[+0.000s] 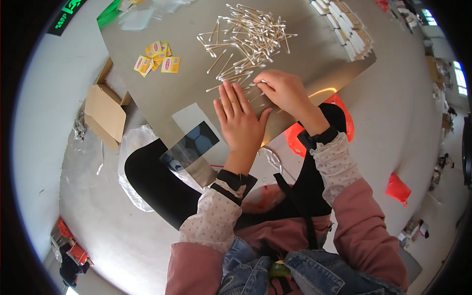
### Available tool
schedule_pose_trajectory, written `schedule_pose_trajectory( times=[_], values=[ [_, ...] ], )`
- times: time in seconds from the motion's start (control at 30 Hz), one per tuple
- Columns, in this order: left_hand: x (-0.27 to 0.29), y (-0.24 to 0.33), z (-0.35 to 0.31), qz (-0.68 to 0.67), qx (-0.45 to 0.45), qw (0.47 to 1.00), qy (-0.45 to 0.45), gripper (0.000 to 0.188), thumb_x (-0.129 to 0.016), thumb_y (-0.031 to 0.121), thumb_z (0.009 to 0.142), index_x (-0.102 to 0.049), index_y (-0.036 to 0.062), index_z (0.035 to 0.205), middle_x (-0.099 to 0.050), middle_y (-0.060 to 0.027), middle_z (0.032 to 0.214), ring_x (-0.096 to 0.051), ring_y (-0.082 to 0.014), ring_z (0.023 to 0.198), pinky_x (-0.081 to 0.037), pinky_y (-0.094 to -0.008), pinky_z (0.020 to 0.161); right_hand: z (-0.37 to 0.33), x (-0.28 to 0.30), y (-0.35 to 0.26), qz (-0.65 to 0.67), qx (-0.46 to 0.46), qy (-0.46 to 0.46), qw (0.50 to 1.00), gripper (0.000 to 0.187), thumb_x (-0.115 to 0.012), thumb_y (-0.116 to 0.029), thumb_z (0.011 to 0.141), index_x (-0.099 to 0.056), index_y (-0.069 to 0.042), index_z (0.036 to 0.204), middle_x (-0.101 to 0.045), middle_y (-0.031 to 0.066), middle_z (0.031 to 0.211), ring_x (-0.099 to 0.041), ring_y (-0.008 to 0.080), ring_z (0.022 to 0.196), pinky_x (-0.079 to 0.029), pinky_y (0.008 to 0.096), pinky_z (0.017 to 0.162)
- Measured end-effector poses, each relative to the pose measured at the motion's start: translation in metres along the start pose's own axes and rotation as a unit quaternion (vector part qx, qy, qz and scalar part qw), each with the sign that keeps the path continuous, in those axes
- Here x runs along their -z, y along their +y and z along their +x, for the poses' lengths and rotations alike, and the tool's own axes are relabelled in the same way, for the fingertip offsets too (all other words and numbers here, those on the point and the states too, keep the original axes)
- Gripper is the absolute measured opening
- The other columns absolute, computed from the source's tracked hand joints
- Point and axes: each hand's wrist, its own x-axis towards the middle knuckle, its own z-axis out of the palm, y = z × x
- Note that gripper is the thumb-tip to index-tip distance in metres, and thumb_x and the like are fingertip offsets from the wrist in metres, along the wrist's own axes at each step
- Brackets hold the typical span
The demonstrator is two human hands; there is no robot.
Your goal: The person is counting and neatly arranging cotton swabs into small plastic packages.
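A loose heap of cotton swabs point(258, 34) with white tips and pale sticks spreads over the far middle of the grey table. My left hand point(239, 118) lies flat at the heap's near end, fingers stretched out, the fingertips touching a few swabs. Just right of it, my right hand point(286, 92) has thumb and forefinger pinched together around a cotton swab, mostly hidden by the fingers. A few more swabs lie on the tabletop between the two hands. Left of my left hand, a clear plastic pouch point(199, 142) hangs over the table's near edge.
Small yellow cards point(158, 58) lie in a group on the left of the table point(314, 64). Stacked packs of swabs point(346, 29) stand at the far right, and clear bags point(142, 17) at the far left. An open cardboard box point(104, 112) and a red bag point(397, 189) are beyond the table.
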Motion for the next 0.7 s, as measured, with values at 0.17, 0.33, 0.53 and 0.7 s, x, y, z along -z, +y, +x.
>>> schedule_pose_trajectory(
  times=[0.17, 0.33, 0.53, 0.7],
  values=[
    [0.003, -0.003, 0.001, -0.018, -0.01, 1.0, -0.001, 0.102, -0.062, 0.062, 0.088, -0.03, -0.0088, 0.153, -0.024, -0.0271, 0.163, -0.023, -0.0381, 0.153, -0.02, -0.0524, 0.122, 0.01, 0.003, -0.003, -0.05, 0.015, -0.049, 0.997, 0.007, -0.063, -0.016, 0.089, -0.066, -0.01, 0.09, -0.07, 0.0069, 0.083, -0.066, 0.032, 0.072, -0.052, 0.0433, 0.063],
    [0.011, -0.012, 0.001, -0.041, -0.045, 0.998, -0.024, 0.102, -0.064, 0.06, 0.087, -0.029, -0.0092, 0.153, -0.024, -0.0273, 0.163, -0.023, -0.038, 0.153, -0.021, -0.0507, 0.122, 0.0, 0.006, -0.003, 0.013, -0.092, -0.057, 0.994, 0.005, -0.062, -0.01, 0.093, -0.063, -0.007, 0.097, -0.065, 0.0056, 0.078, -0.063, 0.0208, 0.065, -0.048, 0.0339, 0.06],
    [0.032, -0.045, 0.006, -0.124, -0.122, 0.984, -0.05, 0.091, -0.068, 0.046, 0.09, -0.03, -0.0067, 0.153, -0.028, -0.0259, 0.161, -0.029, -0.0396, 0.149, -0.026, -0.049, 0.12, -0.036, 0.067, -0.002, 0.156, -0.229, 0.111, 0.954, 0.01, -0.061, -0.017, 0.096, -0.064, -0.008, 0.1, -0.055, -0.0018, 0.071, -0.051, 0.0096, 0.06, -0.04, 0.0264, 0.054],
    [0.043, -0.07, 0.025, -0.296, -0.128, 0.947, 0.01, 0.058, -0.067, 0.011, 0.093, -0.045, 0.0007, 0.146, -0.055, -0.02, 0.14, -0.052, -0.0395, 0.127, -0.041, -0.0464, 0.107, -0.117, 0.165, 0.031, 0.247, -0.425, 0.194, 0.849, 0.014, -0.052, -0.017, 0.099, -0.06, -0.008, 0.093, -0.039, -0.0073, 0.065, -0.031, 0.0011, 0.051, -0.02, 0.02, 0.045]
  ],
)
